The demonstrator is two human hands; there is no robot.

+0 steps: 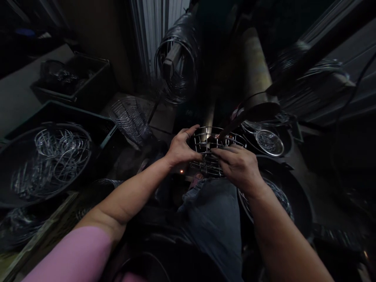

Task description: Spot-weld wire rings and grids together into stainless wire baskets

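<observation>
A round wire basket (208, 166) is held up in front of my knees, its bars crossing in rings and uprights. My left hand (182, 145) grips its left side, thumb toward me and fingers on the far rim. On the near right side, my right hand (237, 162) is closed with its fingertips pressed on the wires; whether a small part is pinched there I cannot make out. A dark metal rod (235, 123) of the machine reaches into the basket's opening, close to the right fingertips.
At left stand a round tub (89, 156) of wire rings and a dark crate (100, 68). Stacked wire baskets (131, 117) lie beyond my left hand. A wire coil (176, 66) hangs ahead. A thick machine cylinder (257, 66) stands at upper right, a black basin (299, 196) beside my right forearm.
</observation>
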